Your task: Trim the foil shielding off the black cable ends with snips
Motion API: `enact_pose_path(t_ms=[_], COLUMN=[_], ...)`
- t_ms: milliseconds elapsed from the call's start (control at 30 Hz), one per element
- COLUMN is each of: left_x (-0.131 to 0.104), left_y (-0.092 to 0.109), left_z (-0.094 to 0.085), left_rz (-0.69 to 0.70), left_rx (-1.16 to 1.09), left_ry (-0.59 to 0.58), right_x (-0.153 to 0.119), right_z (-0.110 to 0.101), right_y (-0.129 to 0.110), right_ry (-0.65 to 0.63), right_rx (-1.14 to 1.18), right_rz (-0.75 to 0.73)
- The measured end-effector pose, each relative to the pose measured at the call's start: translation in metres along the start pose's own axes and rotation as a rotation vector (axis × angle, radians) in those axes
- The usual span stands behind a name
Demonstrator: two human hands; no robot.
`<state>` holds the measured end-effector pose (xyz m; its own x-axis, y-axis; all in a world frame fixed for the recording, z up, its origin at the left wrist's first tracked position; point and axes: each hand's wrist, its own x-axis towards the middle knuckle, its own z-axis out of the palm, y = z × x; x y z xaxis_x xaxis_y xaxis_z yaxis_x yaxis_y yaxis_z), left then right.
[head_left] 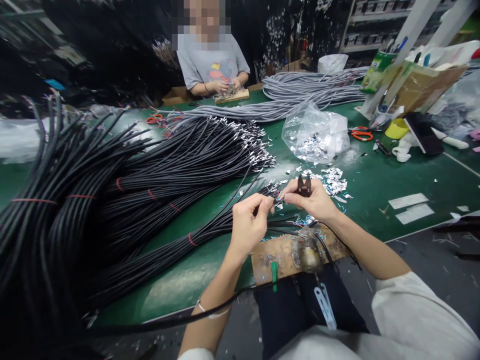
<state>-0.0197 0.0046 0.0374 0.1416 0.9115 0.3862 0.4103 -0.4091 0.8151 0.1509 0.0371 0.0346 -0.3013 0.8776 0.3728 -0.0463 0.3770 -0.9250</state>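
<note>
Near the middle of the bench, my left hand (249, 224) is closed around the end of a black cable. My right hand (313, 199) meets it there, its thumb and finger pinching the thin coloured wires (281, 197) at that end. A small dark brown object (304, 186) sits against the right hand's fingers; its kind is unclear. Below the hands, a wooden board (265, 257) at the table edge carries a worn metal fixture (310, 255). A bundle of black cables (180, 247), tied with a red band, lies left of my left hand.
Large black cable bundles (67, 210) cover the green table's left side. A clear bag of scraps (315, 132), loose white scraps (333, 181) and orange-handled scissors (362, 133) lie beyond my hands. Grey cables (311, 90) stretch behind. Opposite, a co-worker (212, 62) handles something at a small board.
</note>
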Motion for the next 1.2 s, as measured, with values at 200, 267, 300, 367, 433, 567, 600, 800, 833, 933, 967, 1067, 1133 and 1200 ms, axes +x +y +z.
enact_pose_path(t_ms=[200,267,300,367,433,567,600,800,833,933,967,1067,1133,1200], left_x=[0.000,-0.001,-0.001,-0.001,0.000,0.002,0.003,0.007,0.007,0.008,0.008,0.008,0.008,0.008], left_y=[-0.001,-0.001,0.000,0.000,-0.001,-0.005,-0.006,-0.009,-0.010,-0.014,-0.016,-0.021,-0.023,-0.023], left_z=[0.001,0.002,0.003,0.003,0.003,0.001,0.000,-0.002,-0.002,0.000,0.000,0.003,0.005,0.006], left_rz=[0.032,0.109,0.153,0.227,0.258,0.246,0.242,0.188,0.165,0.087,0.063,-0.008,-0.045,-0.062], left_rx=[0.034,0.106,0.146,0.216,0.260,0.276,0.264,0.081,0.059,-0.001,-0.024,-0.121,-0.173,-0.182], left_ry=[0.089,0.151,0.175,0.187,0.150,0.029,0.000,-0.162,-0.173,-0.173,-0.164,-0.130,-0.097,-0.066], right_x=[-0.004,-0.006,-0.006,-0.007,-0.007,-0.006,-0.005,0.001,0.001,-0.001,-0.001,-0.003,-0.003,-0.003], right_z=[-0.003,-0.006,-0.008,-0.011,-0.013,-0.015,-0.015,-0.014,-0.013,-0.006,-0.003,0.001,0.001,-0.002], right_y=[-0.006,-0.007,-0.008,-0.009,-0.011,-0.017,-0.018,-0.009,-0.007,-0.002,-0.001,0.001,0.000,-0.002], right_ry=[0.003,-0.002,-0.012,-0.044,-0.095,-0.155,-0.171,-0.399,-0.403,-0.296,-0.231,-0.127,-0.100,-0.045], right_rx=[-0.282,-0.371,-0.406,-0.456,-0.470,-0.389,-0.331,0.214,0.253,0.164,0.082,-0.152,-0.214,-0.232], right_rz=[-0.219,-0.291,-0.310,-0.320,-0.286,-0.105,-0.035,0.423,0.434,0.311,0.235,0.041,-0.007,-0.023])
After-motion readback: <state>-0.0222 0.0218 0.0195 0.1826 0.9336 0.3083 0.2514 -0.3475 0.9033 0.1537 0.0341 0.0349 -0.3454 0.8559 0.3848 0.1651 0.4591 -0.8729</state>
